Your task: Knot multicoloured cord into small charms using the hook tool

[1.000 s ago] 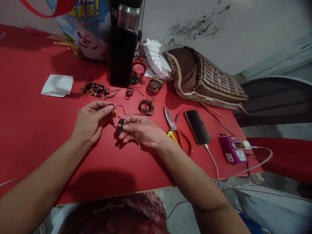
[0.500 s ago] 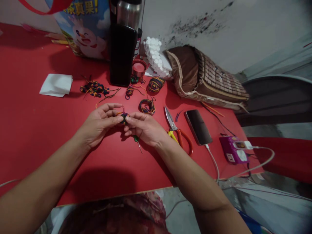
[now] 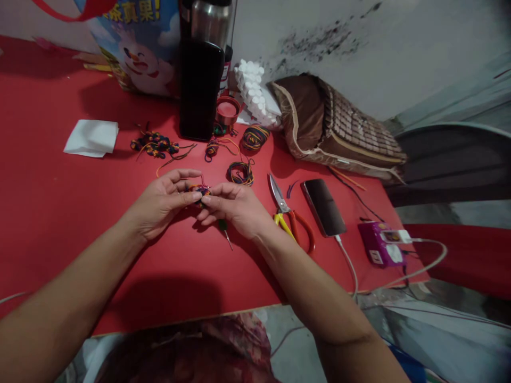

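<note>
Between my hands is a small knotted cord piece point(image 3: 198, 190) in dark blue, orange and purple, partly covered by my fingers. My left hand point(image 3: 170, 201) pinches its left side with thumb and fingers. On its right side, the thumb and index finger of my right hand point(image 3: 233, 207) are closed on it. A thin loop of cord stands up above the piece. Below my right hand a small tool with a green handle and thin metal shaft point(image 3: 228, 239) lies on the red table point(image 3: 159, 287), its handle partly hidden.
Behind my hands lie knotted cord pieces point(image 3: 155, 144), a cord coil point(image 3: 240, 174) and a cord ball point(image 3: 255, 137). To the right are scissors point(image 3: 282, 206), a charging phone point(image 3: 323, 206) and a purple box point(image 3: 373, 244). A black phone point(image 3: 200, 90) stands upright at the back.
My right fingers have shifted slightly on the cord piece, and more of its orange and purple knots shows. My left hand holds nearly the same position.
</note>
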`<state>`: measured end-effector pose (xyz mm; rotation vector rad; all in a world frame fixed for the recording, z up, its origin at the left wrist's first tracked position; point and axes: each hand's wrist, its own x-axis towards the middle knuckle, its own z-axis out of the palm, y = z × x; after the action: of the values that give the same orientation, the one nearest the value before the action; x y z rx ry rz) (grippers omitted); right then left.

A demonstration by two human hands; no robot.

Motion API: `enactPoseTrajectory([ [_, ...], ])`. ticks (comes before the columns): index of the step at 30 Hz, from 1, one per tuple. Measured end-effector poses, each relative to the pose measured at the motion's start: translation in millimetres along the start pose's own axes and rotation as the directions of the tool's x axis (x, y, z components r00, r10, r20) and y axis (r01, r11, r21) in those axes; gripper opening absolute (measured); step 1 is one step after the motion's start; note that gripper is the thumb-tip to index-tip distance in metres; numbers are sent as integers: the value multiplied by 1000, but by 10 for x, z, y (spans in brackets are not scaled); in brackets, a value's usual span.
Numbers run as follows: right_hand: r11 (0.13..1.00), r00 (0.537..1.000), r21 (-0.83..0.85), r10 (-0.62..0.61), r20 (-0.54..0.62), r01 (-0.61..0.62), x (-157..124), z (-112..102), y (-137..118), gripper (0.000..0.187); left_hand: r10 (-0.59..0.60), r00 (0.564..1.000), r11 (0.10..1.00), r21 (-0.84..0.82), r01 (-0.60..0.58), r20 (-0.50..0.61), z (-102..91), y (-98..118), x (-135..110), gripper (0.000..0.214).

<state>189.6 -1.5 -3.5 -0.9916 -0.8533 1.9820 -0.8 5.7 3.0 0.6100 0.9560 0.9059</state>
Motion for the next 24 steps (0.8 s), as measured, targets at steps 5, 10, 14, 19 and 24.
enactPoseTrajectory([
  [5, 999, 999, 22, 40, 26, -41, 16, -28, -15, 48, -16, 989, 989, -146, 38, 149, -21, -17, 25, 49],
  [10, 993, 992, 54, 101, 70, -105, 18, -70, -59, 43, -34, 985, 973, -219, 71, 170, -46, -35, 65, 43],
  [14, 991, 993, 88, 101, 57, -106, 27, -66, -77, 40, -19, 991, 977, -206, 47, 135, -66, -33, 79, 41],
  [19, 996, 997, 38, 77, 19, -77, 45, -59, -48, 35, -15, 990, 984, -172, 39, 140, -65, -37, 79, 42],
  [24, 995, 994, 37, 93, 52, -95, 45, -77, -41, 31, -12, 991, 984, -175, 36, 135, -56, -44, 79, 42],
])
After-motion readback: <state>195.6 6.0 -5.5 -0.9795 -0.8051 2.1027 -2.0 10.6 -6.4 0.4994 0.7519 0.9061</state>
